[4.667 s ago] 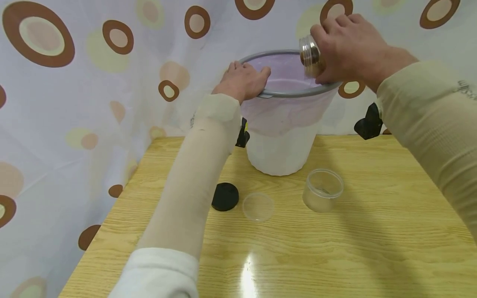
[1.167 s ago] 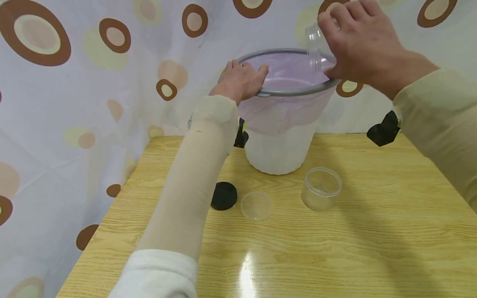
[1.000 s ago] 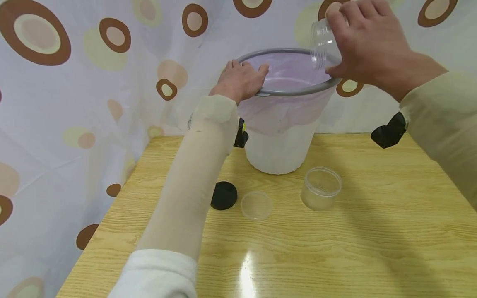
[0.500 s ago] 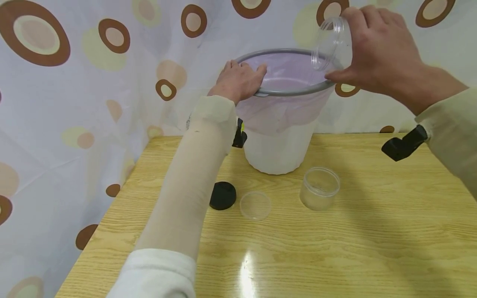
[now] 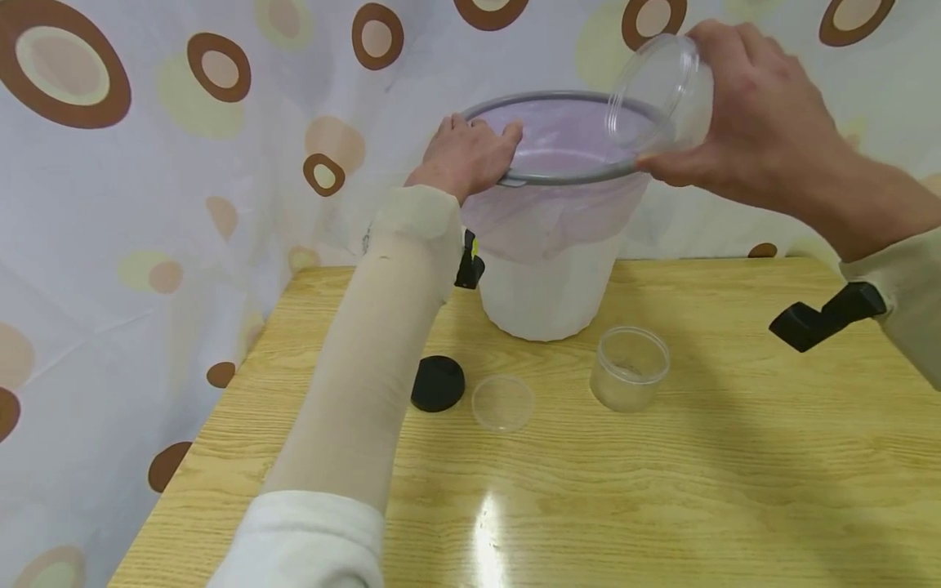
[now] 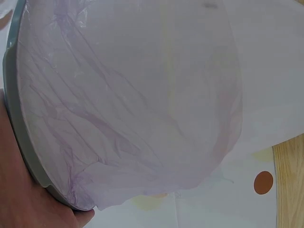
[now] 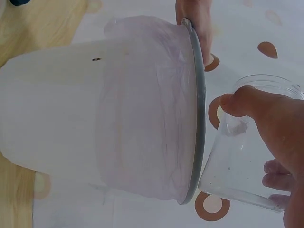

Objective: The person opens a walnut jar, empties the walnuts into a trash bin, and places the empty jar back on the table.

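At the back of the table stands a white trash bin (image 5: 547, 298) with a grey rim (image 5: 559, 179) and a pale purple bag folded over its edge. My left hand (image 5: 465, 155) grips the rim on its left side; the left wrist view shows the thumb-side of the hand (image 6: 21, 185) against it. My right hand (image 5: 764, 122) holds a clear plastic jar (image 7: 237, 156) by its side, tilted over the right part of the bin's rim. The jar's threaded mouth faces left, and its walls look see-through with nothing large inside.
On the wooden table (image 5: 588, 498), in front of the bin, lie a round black lid (image 5: 438, 384) and a thin clear disc (image 5: 503, 403). A second, shorter clear tub (image 5: 629, 371) stands open to their right. A patterned curtain (image 5: 243, 180) hangs behind and to the left.
Brown contents showed in the jar at first; now it looks clear. My right hand has drawn it slightly right and turned its mouth upward. My left hand stays on the rim.
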Action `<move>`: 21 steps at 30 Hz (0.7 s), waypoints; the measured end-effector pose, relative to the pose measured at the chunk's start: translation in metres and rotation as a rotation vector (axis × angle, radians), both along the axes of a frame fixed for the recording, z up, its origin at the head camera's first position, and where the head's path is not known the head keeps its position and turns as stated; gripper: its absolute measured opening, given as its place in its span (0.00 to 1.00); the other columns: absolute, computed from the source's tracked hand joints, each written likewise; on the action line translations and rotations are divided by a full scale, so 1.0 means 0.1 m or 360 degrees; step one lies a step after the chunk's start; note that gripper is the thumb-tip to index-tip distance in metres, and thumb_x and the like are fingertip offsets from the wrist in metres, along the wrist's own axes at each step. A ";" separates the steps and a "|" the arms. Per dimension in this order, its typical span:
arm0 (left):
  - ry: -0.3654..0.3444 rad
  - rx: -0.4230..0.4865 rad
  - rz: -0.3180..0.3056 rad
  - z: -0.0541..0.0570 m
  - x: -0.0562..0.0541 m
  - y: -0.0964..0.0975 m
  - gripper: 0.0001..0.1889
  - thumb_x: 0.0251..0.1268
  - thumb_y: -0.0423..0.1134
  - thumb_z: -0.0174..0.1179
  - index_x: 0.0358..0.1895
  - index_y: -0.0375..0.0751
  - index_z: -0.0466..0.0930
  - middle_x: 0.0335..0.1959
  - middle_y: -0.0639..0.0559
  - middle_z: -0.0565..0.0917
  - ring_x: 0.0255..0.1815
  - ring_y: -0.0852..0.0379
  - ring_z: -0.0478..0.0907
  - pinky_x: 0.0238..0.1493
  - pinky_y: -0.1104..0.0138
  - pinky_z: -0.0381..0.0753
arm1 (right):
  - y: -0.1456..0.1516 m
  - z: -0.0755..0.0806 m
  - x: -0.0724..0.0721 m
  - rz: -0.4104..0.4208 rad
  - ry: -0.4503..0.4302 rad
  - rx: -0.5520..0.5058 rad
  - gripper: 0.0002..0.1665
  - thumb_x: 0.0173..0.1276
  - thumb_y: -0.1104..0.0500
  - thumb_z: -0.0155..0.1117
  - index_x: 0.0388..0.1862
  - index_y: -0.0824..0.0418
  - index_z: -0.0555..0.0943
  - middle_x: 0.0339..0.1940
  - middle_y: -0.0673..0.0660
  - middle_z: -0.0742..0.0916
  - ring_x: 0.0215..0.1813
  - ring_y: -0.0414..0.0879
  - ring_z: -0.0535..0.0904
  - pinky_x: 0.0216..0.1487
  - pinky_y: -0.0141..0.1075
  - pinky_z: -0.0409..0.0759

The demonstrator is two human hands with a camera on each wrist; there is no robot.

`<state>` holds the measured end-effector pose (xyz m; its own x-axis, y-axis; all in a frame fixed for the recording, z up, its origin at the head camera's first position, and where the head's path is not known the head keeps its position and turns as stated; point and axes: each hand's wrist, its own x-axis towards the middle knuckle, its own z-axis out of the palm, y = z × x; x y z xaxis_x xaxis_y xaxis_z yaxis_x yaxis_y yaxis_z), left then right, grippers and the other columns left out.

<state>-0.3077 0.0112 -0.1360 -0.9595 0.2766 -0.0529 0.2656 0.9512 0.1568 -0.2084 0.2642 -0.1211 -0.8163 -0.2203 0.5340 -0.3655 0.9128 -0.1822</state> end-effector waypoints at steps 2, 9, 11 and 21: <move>0.0006 0.0000 0.0004 0.00 0.00 0.00 0.42 0.75 0.64 0.13 0.80 0.38 0.45 0.82 0.44 0.45 0.83 0.48 0.39 0.81 0.61 0.40 | -0.01 -0.02 0.04 0.0025 0.0005 -0.0026 0.60 0.50 0.54 0.80 0.76 0.63 0.56 0.69 0.72 0.69 0.63 0.70 0.64 0.61 0.64 0.62; 0.0027 -0.0001 0.0000 0.00 0.00 0.00 0.41 0.76 0.63 0.14 0.79 0.38 0.50 0.82 0.45 0.48 0.82 0.48 0.41 0.81 0.62 0.41 | -0.02 -0.09 0.15 0.0094 -0.0019 -0.0129 0.60 0.48 0.56 0.81 0.76 0.64 0.57 0.68 0.70 0.70 0.66 0.65 0.63 0.63 0.61 0.64; 0.0031 -0.0003 -0.0006 0.00 0.00 -0.01 0.41 0.76 0.63 0.14 0.79 0.38 0.50 0.82 0.45 0.49 0.82 0.48 0.42 0.81 0.62 0.40 | -0.02 -0.11 0.19 0.0123 -0.0017 -0.0156 0.60 0.48 0.57 0.81 0.75 0.65 0.57 0.68 0.69 0.70 0.66 0.64 0.63 0.65 0.61 0.64; 0.0039 0.0008 -0.0002 0.01 -0.01 -0.01 0.41 0.76 0.63 0.14 0.79 0.39 0.50 0.81 0.47 0.50 0.82 0.49 0.43 0.81 0.62 0.41 | -0.05 -0.28 0.33 0.0224 -0.0019 -0.0273 0.59 0.43 0.59 0.84 0.73 0.63 0.61 0.65 0.67 0.74 0.66 0.62 0.66 0.70 0.57 0.61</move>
<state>-0.3084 0.0104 -0.1354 -0.9602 0.2780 -0.0279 0.2706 0.9501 0.1554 -0.1754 0.2593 -0.1492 -0.7906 -0.2391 0.5637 -0.4839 0.8082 -0.3357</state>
